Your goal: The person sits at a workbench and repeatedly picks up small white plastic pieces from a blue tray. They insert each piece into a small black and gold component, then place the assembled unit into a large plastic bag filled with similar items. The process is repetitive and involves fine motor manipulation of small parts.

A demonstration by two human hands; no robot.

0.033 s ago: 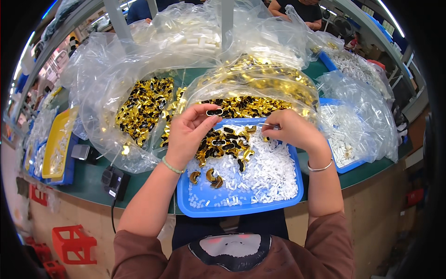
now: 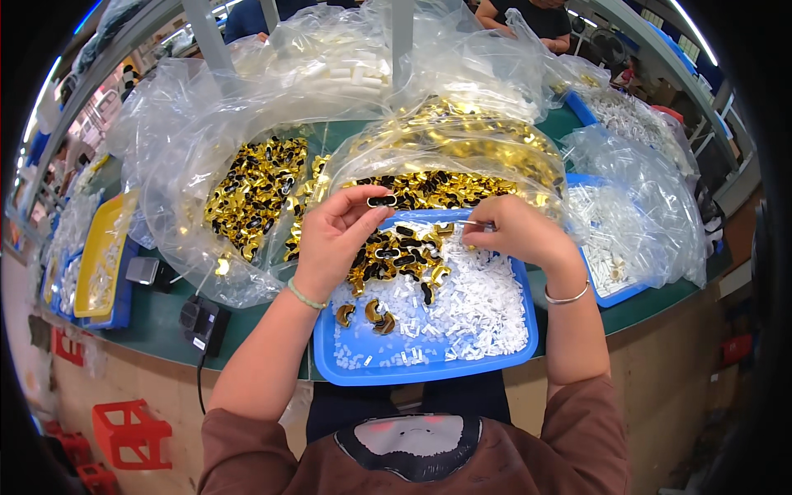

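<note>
Between the thumb and index finger of my left hand [image 2: 330, 235] is a small oval black-and-gold piece [image 2: 382, 200], its black side showing. My right hand [image 2: 521, 233], a little to the right, grips tweezers [image 2: 476, 223] whose thin metal tip points left toward that piece, apart from it. Both hands hover over the far part of a blue tray [image 2: 330, 373]. In the tray lie a heap of black-and-gold pieces [image 2: 406, 256] and many small white strips [image 2: 487, 313]. Near its left side rest several loose curved gold pieces [image 2: 383, 320].
Clear plastic bags of gold pieces [image 2: 257, 194] lie behind the tray. Another blue tray [image 2: 615, 299] with white parts stands right. A black power adapter [image 2: 203, 323] with a cable and a yellow tray [image 2: 124, 216] are left. Other people sit beyond the grey posts [image 2: 403, 49].
My right hand with the tweezers has shifted very slightly to the left. My left hand keeps its place with the black-and-gold piece.
</note>
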